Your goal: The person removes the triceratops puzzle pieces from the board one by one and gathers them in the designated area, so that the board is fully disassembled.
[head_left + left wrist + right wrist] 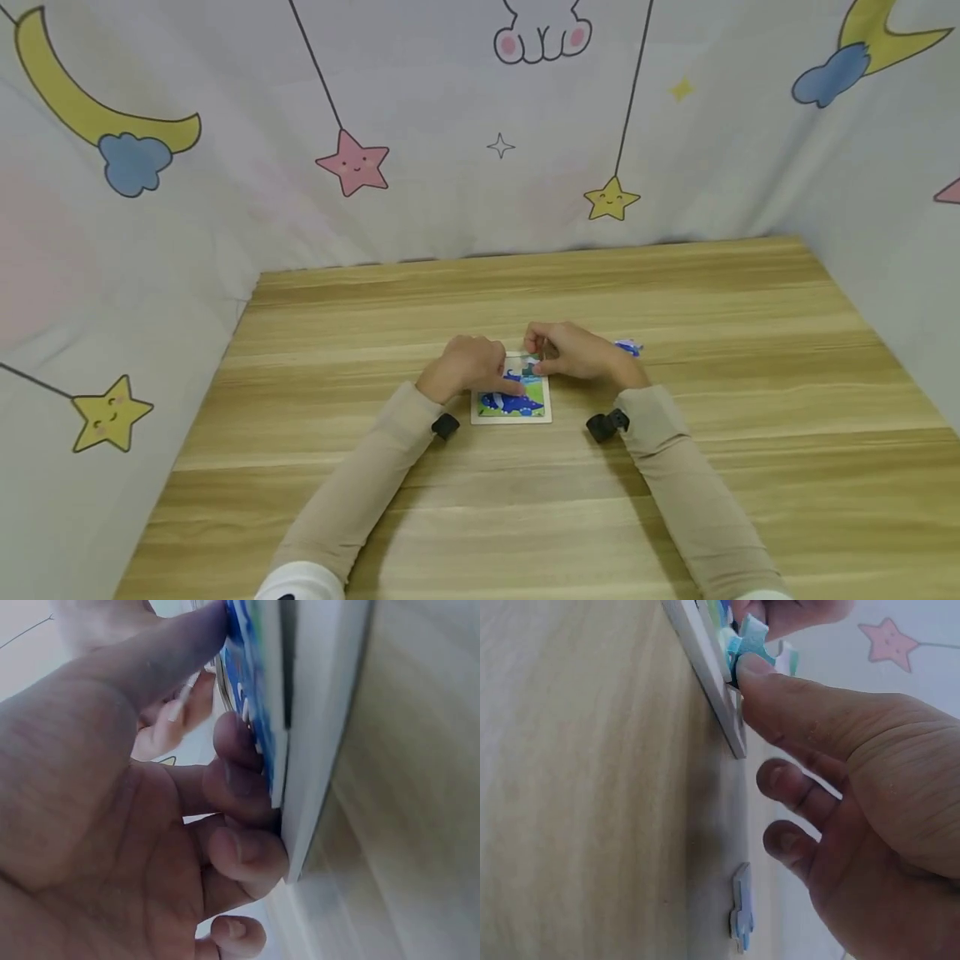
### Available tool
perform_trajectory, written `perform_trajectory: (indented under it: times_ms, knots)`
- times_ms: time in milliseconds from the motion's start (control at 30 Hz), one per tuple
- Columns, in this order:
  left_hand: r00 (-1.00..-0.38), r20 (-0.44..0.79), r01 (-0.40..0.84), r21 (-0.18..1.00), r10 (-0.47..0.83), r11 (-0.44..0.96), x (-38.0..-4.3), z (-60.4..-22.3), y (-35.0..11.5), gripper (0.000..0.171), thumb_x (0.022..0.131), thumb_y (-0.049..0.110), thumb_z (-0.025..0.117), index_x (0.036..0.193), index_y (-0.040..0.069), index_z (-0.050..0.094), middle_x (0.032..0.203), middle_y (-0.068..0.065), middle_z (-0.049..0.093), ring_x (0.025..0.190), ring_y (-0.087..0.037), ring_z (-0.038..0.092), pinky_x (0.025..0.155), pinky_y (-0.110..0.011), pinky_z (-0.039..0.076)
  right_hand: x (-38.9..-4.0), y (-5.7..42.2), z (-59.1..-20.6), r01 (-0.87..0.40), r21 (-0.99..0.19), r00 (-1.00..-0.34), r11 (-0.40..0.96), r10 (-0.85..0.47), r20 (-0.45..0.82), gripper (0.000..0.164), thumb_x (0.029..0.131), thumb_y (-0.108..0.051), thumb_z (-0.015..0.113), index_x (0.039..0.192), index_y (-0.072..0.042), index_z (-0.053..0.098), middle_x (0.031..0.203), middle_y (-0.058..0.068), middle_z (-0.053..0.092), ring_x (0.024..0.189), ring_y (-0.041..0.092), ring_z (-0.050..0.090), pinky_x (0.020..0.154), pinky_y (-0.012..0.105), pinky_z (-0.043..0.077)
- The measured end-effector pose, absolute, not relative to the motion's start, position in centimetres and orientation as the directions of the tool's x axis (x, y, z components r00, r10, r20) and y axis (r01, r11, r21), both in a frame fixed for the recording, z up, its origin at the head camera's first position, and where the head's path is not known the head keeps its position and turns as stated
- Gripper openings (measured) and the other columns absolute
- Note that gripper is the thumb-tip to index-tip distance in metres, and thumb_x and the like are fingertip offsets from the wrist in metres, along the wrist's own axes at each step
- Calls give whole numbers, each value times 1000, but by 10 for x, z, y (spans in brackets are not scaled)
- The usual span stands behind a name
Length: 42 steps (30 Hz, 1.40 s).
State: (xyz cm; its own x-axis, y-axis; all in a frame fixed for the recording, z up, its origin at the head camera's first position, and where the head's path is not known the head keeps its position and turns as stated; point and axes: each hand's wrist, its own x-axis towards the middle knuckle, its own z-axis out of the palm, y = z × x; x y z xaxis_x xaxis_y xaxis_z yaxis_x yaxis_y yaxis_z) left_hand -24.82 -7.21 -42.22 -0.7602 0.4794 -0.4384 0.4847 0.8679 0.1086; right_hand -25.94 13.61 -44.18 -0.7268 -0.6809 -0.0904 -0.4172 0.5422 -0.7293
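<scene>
A small jigsaw puzzle in a pale tray lies on the table, its picture showing a blue dinosaur on green. My left hand holds it at the left side, thumb laid across the picture and the other fingers curled against the tray's edge. At the upper right corner, my right hand pinches a teal puzzle piece between thumb and index finger. That piece is tilted over the tray; whether it touches the pieces below I cannot tell. The right hand's other fingers are loosely bent.
Loose puzzle pieces lie on the table just beyond the right wrist; one loose piece also shows in the right wrist view. The wooden table meets a printed cloth at its back edge.
</scene>
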Motion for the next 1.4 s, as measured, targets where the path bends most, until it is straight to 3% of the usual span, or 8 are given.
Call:
perform_trajectory:
  times_ms: [300,533,767,933,1100,1400]
  knots:
    - [-770,-435,453,144,467,880,-246,-423,-73,54,84,67,68,68,18,55,61,6,48,55,-10,43,52,-27,34,-260,173,-426,-347,-756,-826,555,-562,-34,8,97,-11,68,101,-11,61,89,4,62,76,20,56,61,31,48]
    - [-776,-417,436,187,473,881,-244,-424,-74,54,83,65,71,63,18,53,58,6,45,53,-9,40,50,-25,31,-262,223,-421,-298,-742,-897,600,-442,3,12,98,-13,67,106,-5,64,96,7,64,86,21,58,71,31,47]
    - [-779,-424,406,220,462,887,-244,-423,-74,54,83,62,73,62,17,53,57,6,45,53,-9,41,49,-25,31,-256,271,-421,-284,-744,-916,605,-402,23,10,99,-10,64,105,-2,64,96,12,66,87,21,61,72,27,47]
    - [-775,-412,416,238,479,877,-246,-423,-74,51,83,62,73,65,16,56,60,6,49,54,-9,43,50,-24,33,-247,295,-419,-203,-734,-930,648,-362,-62,9,98,-6,64,103,1,64,93,13,67,85,20,61,71,27,47]
    - [-771,-413,417,248,485,874,-247,-424,-76,51,83,61,73,65,17,55,60,6,48,55,-9,43,51,-24,34,-244,303,-420,-104,-708,-928,699,-324,-183,13,99,-10,63,106,1,64,92,12,67,85,21,60,74,29,46]
    - [-768,-404,420,269,497,867,-248,-422,-76,50,84,60,73,65,18,53,61,6,47,56,-9,43,52,-24,34,-249,301,-425,-104,-692,-924,714,-327,-199,15,98,-8,65,106,4,65,94,11,66,83,17,56,71,27,45]
